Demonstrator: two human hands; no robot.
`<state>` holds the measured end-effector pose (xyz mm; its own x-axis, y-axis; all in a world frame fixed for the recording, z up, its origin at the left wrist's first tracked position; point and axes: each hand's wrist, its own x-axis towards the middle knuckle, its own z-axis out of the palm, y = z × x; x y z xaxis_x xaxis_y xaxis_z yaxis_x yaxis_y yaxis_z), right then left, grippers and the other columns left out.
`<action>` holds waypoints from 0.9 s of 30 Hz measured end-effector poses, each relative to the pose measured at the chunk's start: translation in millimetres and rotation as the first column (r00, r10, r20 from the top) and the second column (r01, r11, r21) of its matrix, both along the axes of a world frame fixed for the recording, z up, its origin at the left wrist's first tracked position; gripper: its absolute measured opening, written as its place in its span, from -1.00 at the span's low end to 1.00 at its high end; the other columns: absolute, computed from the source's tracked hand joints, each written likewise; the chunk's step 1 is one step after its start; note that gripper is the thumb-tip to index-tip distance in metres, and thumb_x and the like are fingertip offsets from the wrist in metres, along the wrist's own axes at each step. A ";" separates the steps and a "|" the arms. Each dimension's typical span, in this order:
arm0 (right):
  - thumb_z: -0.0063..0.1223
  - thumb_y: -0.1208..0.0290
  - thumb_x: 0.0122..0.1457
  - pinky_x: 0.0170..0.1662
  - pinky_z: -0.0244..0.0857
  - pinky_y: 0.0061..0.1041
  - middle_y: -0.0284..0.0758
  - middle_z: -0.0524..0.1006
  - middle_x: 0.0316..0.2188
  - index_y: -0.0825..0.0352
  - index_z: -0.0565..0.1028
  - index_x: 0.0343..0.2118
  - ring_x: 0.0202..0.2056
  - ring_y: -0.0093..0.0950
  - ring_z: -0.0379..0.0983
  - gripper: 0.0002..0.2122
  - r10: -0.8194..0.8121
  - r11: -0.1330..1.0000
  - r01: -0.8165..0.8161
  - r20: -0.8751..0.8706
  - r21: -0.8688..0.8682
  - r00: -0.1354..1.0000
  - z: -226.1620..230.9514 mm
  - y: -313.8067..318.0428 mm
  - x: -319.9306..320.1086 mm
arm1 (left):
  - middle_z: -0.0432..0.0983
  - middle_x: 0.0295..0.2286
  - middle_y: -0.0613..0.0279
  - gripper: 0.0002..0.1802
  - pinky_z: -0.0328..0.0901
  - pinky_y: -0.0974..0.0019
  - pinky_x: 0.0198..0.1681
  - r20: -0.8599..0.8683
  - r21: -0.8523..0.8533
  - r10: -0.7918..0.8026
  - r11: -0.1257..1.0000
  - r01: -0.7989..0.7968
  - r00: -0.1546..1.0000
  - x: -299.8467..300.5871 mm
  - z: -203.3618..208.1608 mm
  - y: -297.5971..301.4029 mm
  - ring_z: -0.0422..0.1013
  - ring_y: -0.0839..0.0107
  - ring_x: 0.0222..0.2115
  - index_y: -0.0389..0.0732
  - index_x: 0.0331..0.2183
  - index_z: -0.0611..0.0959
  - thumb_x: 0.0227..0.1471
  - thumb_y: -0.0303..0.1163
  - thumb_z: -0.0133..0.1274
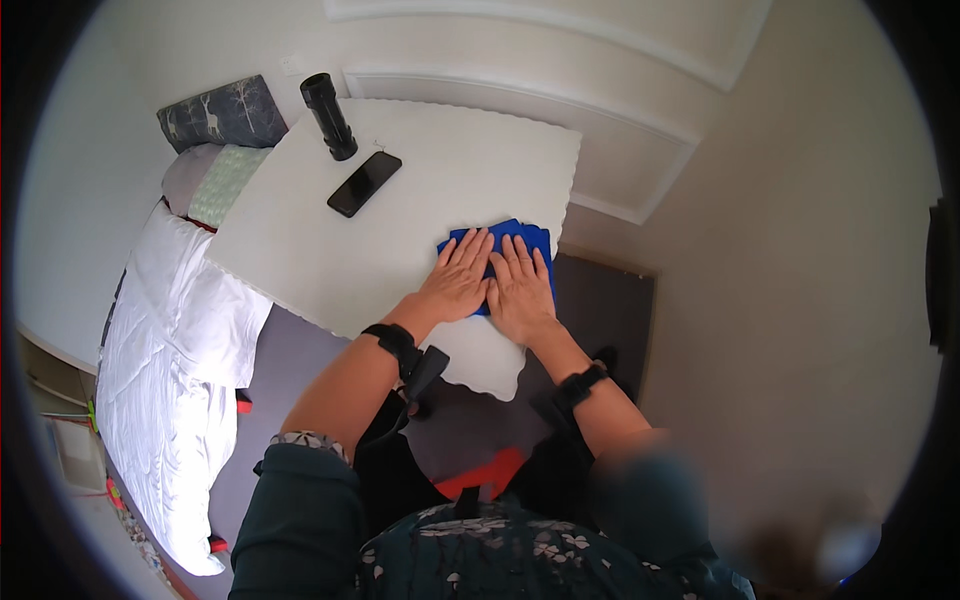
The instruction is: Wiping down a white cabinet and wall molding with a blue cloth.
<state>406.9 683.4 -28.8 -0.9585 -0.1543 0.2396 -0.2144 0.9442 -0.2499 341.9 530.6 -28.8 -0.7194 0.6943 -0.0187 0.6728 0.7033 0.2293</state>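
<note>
You have on the table (pixel 300 250): one blue cloth (pixel 530 240), one black phone (pixel 364 183), one black bottle (pixel 328 116); two hands on cloth.

Both hands lie flat, side by side, on a folded blue cloth (pixel 520 243) at the near right part of a white board (pixel 400 240): left hand (pixel 458 280), right hand (pixel 520 288) (fingers spread, palms down). Farther off on the board rest a black phone (pixel 364 183) and a black cylinder (pixel 329 116), well apart from the cloth.
</note>
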 end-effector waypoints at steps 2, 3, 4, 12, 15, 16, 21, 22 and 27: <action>-0.38 0.22 0.27 0.38 -0.41 -0.19 -0.08 0.03 0.33 0.32 0.16 0.24 0.38 -0.21 -0.20 -0.49 0.000 0.999 -0.002 0.048 0.037 0.999 0.1 -2.5 -20.2 | -0.28 0.33 0.10 -0.26 -0.40 0.09 0.36 0.016 -0.056 0.050 0.997 -0.049 0.999 -18.3 -2.3 -0.2 -0.36 0.24 0.35 -0.25 0.32 -0.13 0.25 -0.13 -0.37; -0.38 0.22 0.27 0.38 -0.41 -0.19 -0.08 0.03 0.33 0.32 0.16 0.24 0.38 -0.21 -0.20 -0.49 -0.004 0.999 0.002 0.036 0.042 0.999 0.0 -2.8 -24.7 | -0.28 0.33 0.10 -0.26 -0.40 0.09 0.36 0.004 -0.051 0.046 0.998 -0.046 0.999 -22.0 -2.2 2.5 -0.36 0.24 0.35 -0.25 0.32 -0.13 0.25 -0.13 -0.37; -0.40 0.22 0.27 0.38 -0.41 -0.20 -0.08 0.03 0.33 0.32 0.16 0.24 0.38 -0.22 -0.20 -0.49 -0.012 0.999 0.008 0.064 0.053 0.998 0.3 -3.5 -28.6 | -0.29 0.33 0.10 -0.26 -0.40 0.08 0.36 0.031 -0.062 0.070 0.996 -0.068 0.997 -24.7 -1.9 4.5 -0.36 0.24 0.35 -0.25 0.32 -0.13 0.26 -0.12 -0.37; -0.39 0.22 0.26 0.39 -0.40 -0.22 -0.02 0.03 0.32 0.45 0.08 0.29 0.37 -0.17 -0.17 -0.42 0.053 0.992 -0.056 0.033 0.109 0.998 -5.4 -18.0 -11.2 | -0.28 0.33 0.08 -0.27 -0.38 0.00 0.35 0.054 -0.048 0.107 0.993 -0.104 0.993 0.8 2.7 -21.1 -0.35 0.19 0.35 -0.24 0.31 -0.09 0.26 -0.09 -0.37; -0.39 0.19 0.25 0.39 -0.42 -0.23 0.00 0.02 0.33 0.48 0.08 0.28 0.38 -0.16 -0.20 -0.40 0.100 0.987 -0.105 0.041 0.124 0.994 -2.6 -31.2 0.3 | -0.28 0.33 0.06 -0.27 -0.38 -0.01 0.35 0.054 -0.049 0.124 0.991 -0.122 0.991 17.5 3.1 -37.9 -0.35 0.17 0.35 -0.24 0.31 -0.08 0.26 -0.09 -0.36; -0.38 0.19 0.24 0.39 -0.39 -0.21 0.02 0.04 0.31 0.49 0.10 0.27 0.37 -0.14 -0.17 -0.40 0.116 0.986 -0.117 0.013 0.121 0.993 -4.3 -34.7 3.5 | -0.28 0.33 0.06 -0.27 -0.39 -0.02 0.34 0.054 -0.050 0.126 0.991 -0.124 0.991 22.1 3.3 -41.8 -0.35 0.16 0.35 -0.24 0.31 -0.08 0.26 -0.10 -0.35; -0.40 0.17 0.25 0.38 -0.42 -0.17 -0.02 -0.04 0.35 0.48 0.04 0.30 0.38 -0.16 -0.24 -0.38 0.176 0.972 -0.189 0.099 0.142 0.979 3.0 -65.7 30.0 | -0.29 0.33 0.07 -0.27 -0.41 0.00 0.35 0.063 -0.073 0.165 0.984 -0.160 0.984 55.1 4.6 -76.0 -0.36 0.18 0.35 -0.26 0.31 -0.07 0.26 -0.10 -0.38; -0.40 0.17 0.26 0.37 -0.43 -0.13 -0.02 -0.05 0.35 0.48 0.03 0.30 0.38 -0.15 -0.25 -0.38 0.197 0.967 -0.212 0.115 0.139 0.974 5.6 -71.0 36.4 | -0.29 0.33 0.06 -0.27 -0.40 0.00 0.35 0.060 -0.062 0.190 0.981 -0.186 0.980 63.9 5.3 -82.5 -0.36 0.18 0.35 -0.26 0.31 -0.06 0.25 -0.10 -0.37; -0.38 0.19 0.25 0.37 -0.39 -0.15 0.00 0.02 0.32 0.51 0.07 0.28 0.37 -0.12 -0.19 -0.40 0.235 0.963 -0.239 0.052 0.121 0.971 4.0 -86.7 65.9 | -0.25 0.33 0.05 -0.26 -0.38 0.02 0.35 0.043 -0.051 0.240 0.970 -0.238 0.970 99.4 7.8 -103.0 -0.35 0.18 0.35 -0.27 0.30 -0.02 0.22 -0.12 -0.31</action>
<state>472.8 596.7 -24.7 -0.8987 -0.4046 0.1691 -0.4287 0.8918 -0.1443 441.3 427.6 -21.0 -0.8617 0.5002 -0.0853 0.4730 0.8527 0.2217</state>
